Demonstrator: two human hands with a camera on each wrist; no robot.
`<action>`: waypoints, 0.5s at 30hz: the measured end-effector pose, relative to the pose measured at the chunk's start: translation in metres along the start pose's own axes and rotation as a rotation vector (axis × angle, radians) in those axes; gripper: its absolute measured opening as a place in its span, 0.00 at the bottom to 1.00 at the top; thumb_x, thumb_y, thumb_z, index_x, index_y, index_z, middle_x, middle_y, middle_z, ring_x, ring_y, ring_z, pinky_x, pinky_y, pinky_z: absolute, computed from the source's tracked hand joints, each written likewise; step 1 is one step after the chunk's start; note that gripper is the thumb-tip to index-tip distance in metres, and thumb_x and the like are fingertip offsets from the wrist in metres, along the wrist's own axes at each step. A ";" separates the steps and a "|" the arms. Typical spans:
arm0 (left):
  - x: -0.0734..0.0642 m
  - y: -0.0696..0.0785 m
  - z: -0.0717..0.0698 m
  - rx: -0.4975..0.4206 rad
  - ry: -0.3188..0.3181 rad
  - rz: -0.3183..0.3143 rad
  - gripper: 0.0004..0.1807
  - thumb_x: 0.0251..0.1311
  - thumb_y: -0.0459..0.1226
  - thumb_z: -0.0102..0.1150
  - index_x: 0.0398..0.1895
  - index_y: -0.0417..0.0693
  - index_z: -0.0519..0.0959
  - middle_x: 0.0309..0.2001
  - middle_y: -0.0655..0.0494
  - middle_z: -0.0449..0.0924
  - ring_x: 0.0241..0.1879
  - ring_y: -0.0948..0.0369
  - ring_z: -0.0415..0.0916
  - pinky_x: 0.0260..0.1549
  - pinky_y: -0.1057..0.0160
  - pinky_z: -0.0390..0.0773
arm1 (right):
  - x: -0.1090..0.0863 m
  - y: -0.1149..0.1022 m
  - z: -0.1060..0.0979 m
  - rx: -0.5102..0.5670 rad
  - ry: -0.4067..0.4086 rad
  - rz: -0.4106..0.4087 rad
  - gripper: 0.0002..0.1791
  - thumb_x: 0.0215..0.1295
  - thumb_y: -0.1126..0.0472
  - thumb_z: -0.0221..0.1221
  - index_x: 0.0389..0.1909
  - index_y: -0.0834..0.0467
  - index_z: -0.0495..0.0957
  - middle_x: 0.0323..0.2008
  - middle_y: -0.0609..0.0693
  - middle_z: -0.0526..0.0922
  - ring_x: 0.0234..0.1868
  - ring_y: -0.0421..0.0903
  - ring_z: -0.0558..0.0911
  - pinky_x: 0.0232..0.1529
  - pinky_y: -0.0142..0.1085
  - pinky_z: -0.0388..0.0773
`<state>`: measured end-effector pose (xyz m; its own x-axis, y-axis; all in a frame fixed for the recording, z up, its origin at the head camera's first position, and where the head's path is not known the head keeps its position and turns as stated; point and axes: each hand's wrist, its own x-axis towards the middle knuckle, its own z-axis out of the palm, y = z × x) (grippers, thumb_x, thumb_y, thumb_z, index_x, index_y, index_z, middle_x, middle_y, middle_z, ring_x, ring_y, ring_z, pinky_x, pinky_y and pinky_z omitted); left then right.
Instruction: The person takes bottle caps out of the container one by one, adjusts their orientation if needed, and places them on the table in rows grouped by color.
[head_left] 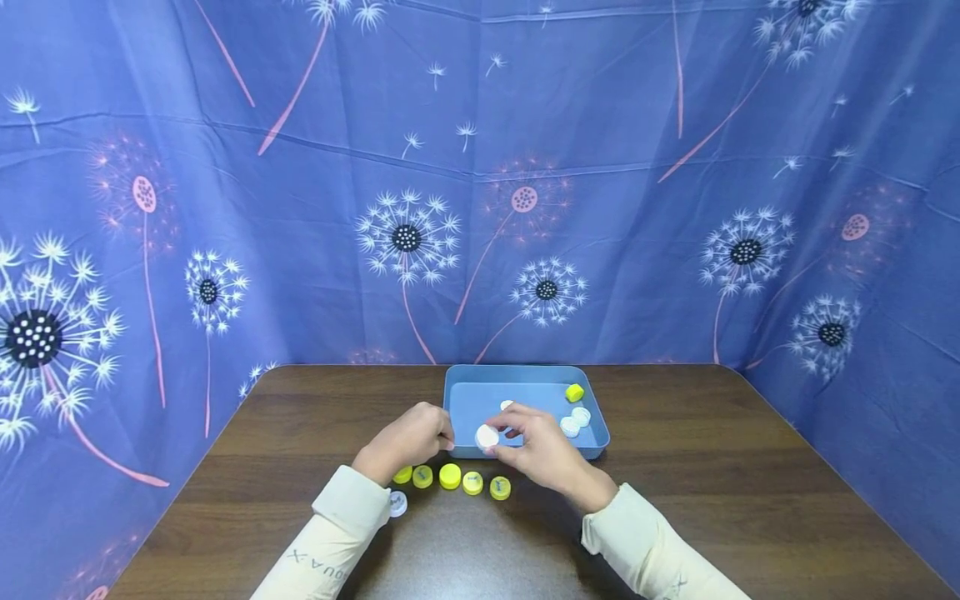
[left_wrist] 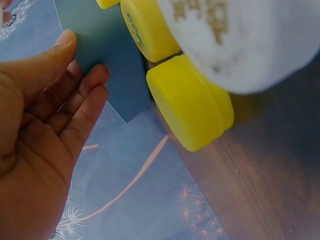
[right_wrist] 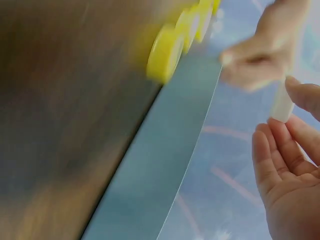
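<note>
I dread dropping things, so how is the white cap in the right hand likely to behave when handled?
The white cap is probably light: it is small, and the right hand pinches it near its edge. It looks like molded plastic with an even, round outline, so it should feel stiff. Dropped on that round edge, it might roll.

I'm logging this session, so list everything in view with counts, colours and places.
Blue rectangular plastic tray: one, blue, at the table's far edge.
Yellow round plastic caps: six visible, yellow, five in front of the tray, one inside it.
White round plastic caps: five visible, white, three in the tray, one near the left cuff, one held.
Wood-grained table: one, brown, beneath everything.
Dandelion-print fabric backdrop: blue, around the table.
Cuffed sleeves: two, cream, on the forearms.
Left hand: one, at the tray's near-left rim.
Right hand: one, pinching a white cap.
</note>
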<state>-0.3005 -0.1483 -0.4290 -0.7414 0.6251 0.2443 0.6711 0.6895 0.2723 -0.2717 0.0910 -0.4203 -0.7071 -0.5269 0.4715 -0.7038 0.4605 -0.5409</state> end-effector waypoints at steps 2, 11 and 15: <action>0.000 -0.001 0.000 0.012 0.008 0.014 0.08 0.56 0.28 0.68 0.22 0.46 0.86 0.24 0.63 0.79 0.26 0.69 0.72 0.27 0.69 0.76 | -0.002 -0.010 0.007 0.020 -0.041 -0.025 0.14 0.57 0.63 0.71 0.46 0.56 0.85 0.40 0.41 0.82 0.41 0.39 0.82 0.43 0.37 0.83; 0.001 0.001 -0.002 0.005 0.012 0.007 0.10 0.54 0.25 0.67 0.21 0.47 0.86 0.24 0.63 0.79 0.25 0.69 0.72 0.27 0.69 0.77 | -0.006 -0.041 0.047 -0.095 -0.237 -0.157 0.13 0.60 0.61 0.70 0.45 0.57 0.86 0.41 0.42 0.82 0.42 0.32 0.79 0.40 0.21 0.76; 0.001 0.001 -0.002 -0.016 -0.004 -0.009 0.10 0.56 0.26 0.67 0.21 0.46 0.86 0.24 0.63 0.79 0.25 0.69 0.72 0.26 0.70 0.76 | -0.003 -0.047 0.062 -0.167 -0.283 -0.196 0.11 0.59 0.59 0.71 0.42 0.55 0.86 0.39 0.40 0.82 0.39 0.29 0.77 0.39 0.15 0.70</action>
<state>-0.3005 -0.1474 -0.4268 -0.7473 0.6203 0.2382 0.6643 0.6894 0.2889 -0.2319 0.0266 -0.4394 -0.5275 -0.7824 0.3311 -0.8418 0.4290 -0.3276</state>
